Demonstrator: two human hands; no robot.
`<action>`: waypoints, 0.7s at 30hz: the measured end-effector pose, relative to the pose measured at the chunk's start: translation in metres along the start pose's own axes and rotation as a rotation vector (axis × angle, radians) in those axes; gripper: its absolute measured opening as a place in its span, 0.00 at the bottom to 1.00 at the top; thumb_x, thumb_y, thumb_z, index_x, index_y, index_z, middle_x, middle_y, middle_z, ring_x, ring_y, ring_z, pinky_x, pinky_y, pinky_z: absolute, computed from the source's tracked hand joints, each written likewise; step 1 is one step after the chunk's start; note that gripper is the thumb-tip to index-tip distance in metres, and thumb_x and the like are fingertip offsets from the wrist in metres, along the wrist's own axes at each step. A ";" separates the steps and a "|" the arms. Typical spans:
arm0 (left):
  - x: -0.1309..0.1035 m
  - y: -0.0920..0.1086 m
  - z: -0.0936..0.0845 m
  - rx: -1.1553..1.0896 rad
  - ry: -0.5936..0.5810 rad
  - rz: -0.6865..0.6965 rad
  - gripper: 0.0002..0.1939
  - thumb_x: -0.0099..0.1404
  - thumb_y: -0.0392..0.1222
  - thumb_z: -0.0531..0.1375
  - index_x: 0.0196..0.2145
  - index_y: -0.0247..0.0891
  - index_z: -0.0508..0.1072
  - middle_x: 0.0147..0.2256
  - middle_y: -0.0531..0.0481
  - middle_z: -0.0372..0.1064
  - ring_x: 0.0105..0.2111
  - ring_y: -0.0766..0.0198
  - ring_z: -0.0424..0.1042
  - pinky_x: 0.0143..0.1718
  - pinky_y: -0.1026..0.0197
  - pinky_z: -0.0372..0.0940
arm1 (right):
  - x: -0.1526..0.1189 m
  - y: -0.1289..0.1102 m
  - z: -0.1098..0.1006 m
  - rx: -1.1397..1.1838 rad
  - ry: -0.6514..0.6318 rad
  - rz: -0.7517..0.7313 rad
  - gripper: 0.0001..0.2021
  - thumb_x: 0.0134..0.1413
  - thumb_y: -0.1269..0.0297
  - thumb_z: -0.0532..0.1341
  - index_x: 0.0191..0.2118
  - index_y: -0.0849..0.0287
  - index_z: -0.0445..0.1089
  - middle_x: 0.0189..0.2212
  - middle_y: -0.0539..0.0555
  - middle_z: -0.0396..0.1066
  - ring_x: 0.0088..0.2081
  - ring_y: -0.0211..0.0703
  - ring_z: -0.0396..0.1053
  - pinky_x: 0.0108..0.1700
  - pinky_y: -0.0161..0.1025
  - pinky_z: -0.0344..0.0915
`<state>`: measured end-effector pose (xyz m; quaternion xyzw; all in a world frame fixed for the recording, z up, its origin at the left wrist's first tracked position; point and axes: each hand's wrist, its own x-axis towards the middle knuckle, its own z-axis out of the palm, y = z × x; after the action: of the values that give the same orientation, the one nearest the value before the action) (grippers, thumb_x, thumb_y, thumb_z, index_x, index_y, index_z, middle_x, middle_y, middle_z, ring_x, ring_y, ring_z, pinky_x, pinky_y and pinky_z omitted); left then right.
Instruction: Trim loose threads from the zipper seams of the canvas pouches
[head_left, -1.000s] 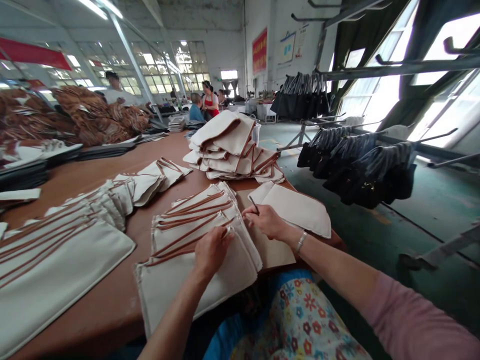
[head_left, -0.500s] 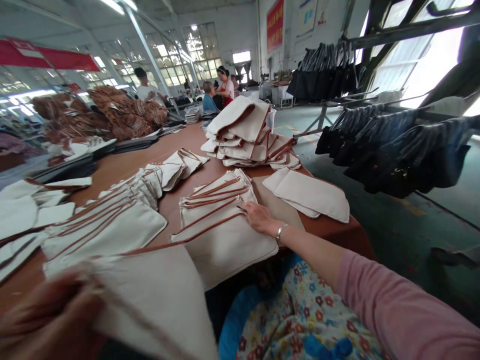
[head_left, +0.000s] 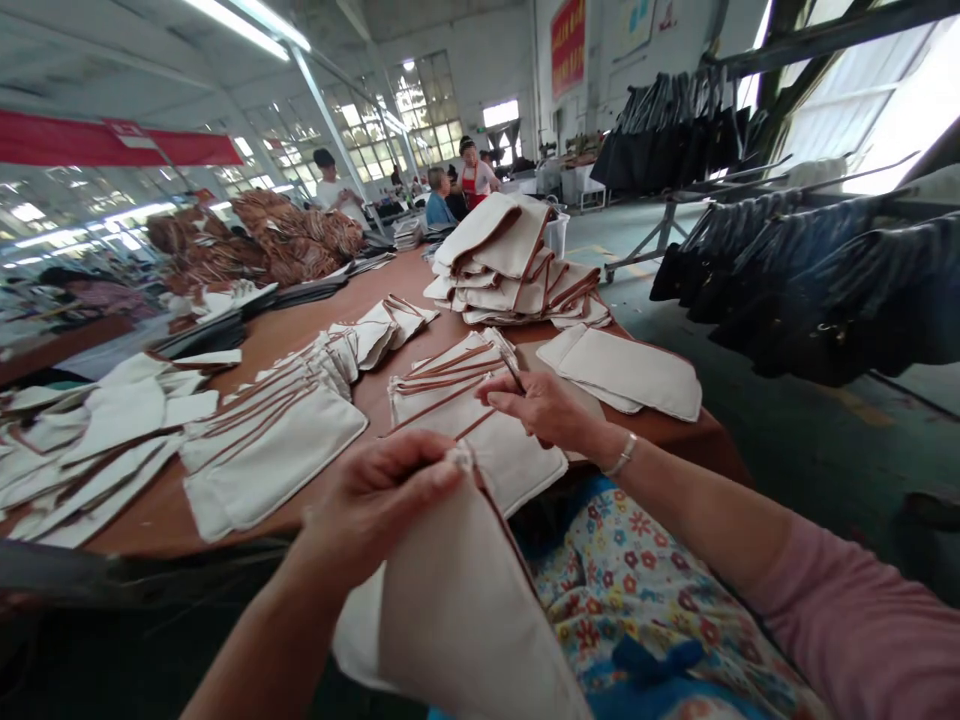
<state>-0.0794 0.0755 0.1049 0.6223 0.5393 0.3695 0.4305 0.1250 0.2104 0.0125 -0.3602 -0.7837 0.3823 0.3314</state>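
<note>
My left hand [head_left: 379, 495] is closed on the top corner of a cream fabric panel [head_left: 457, 590] with a brown edge, pinching it between thumb and fingers. Loose pale threads show at that corner. The panel hangs in front of the table's near edge. My right hand [head_left: 559, 412] is held just beyond it, fingers curled round a thin dark tool [head_left: 515, 372] whose kind I cannot make out. Under and behind my right hand lies a fanned row of similar panels [head_left: 517, 455] with brown edging.
A tall pile of cream panels [head_left: 487, 240] stands farther back on the brown table [head_left: 292, 310]. Two flat panels [head_left: 630, 370] lie at right. More fanned panels [head_left: 277, 450] lie at left. Black bags [head_left: 825, 270] hang from racks at right. Co-workers [head_left: 476, 180] are in the background.
My left hand has brought its panel from the lower left to the middle. My right hand has lifted off the fanned panels with the dark tool. The view has turned slightly left.
</note>
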 end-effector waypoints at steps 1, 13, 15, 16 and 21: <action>0.007 0.000 0.013 -0.041 -0.112 -0.006 0.15 0.61 0.50 0.64 0.34 0.34 0.76 0.27 0.51 0.69 0.23 0.69 0.66 0.22 0.68 0.61 | -0.017 -0.013 -0.007 0.202 -0.079 -0.031 0.22 0.66 0.51 0.50 0.57 0.57 0.67 0.41 0.53 0.73 0.21 0.30 0.61 0.22 0.30 0.59; 0.054 -0.013 0.079 -0.013 -0.594 0.014 0.13 0.66 0.47 0.60 0.38 0.33 0.76 0.32 0.49 0.68 0.33 0.65 0.64 0.34 0.66 0.60 | -0.113 -0.004 -0.047 0.620 -0.136 0.113 0.16 0.49 0.61 0.68 0.40 0.65 0.69 0.29 0.49 0.68 0.27 0.30 0.63 0.29 0.28 0.60; 0.061 -0.017 0.082 -0.026 -0.614 -0.050 0.14 0.65 0.47 0.61 0.39 0.33 0.76 0.33 0.49 0.69 0.33 0.65 0.65 0.34 0.66 0.60 | -0.113 -0.003 -0.049 0.547 -0.130 0.120 0.13 0.49 0.61 0.67 0.35 0.66 0.69 0.27 0.49 0.67 0.28 0.31 0.61 0.31 0.30 0.59; 0.064 -0.019 0.083 -0.046 -0.614 -0.082 0.14 0.65 0.48 0.61 0.39 0.33 0.76 0.33 0.49 0.69 0.33 0.65 0.65 0.35 0.66 0.60 | -0.112 -0.003 -0.050 0.508 -0.123 0.123 0.11 0.51 0.62 0.66 0.33 0.65 0.69 0.26 0.48 0.66 0.27 0.31 0.60 0.31 0.30 0.58; 0.075 -0.031 0.091 -0.217 -0.569 -0.175 0.13 0.62 0.47 0.64 0.37 0.32 0.74 0.31 0.51 0.68 0.30 0.69 0.64 0.33 0.68 0.59 | -0.107 -0.008 -0.055 0.235 -0.031 0.046 0.06 0.55 0.68 0.59 0.30 0.64 0.69 0.25 0.48 0.65 0.28 0.33 0.59 0.32 0.32 0.55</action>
<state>0.0045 0.1387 0.0432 0.6025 0.4060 0.1977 0.6581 0.2218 0.1386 0.0201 -0.3306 -0.7301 0.4847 0.3503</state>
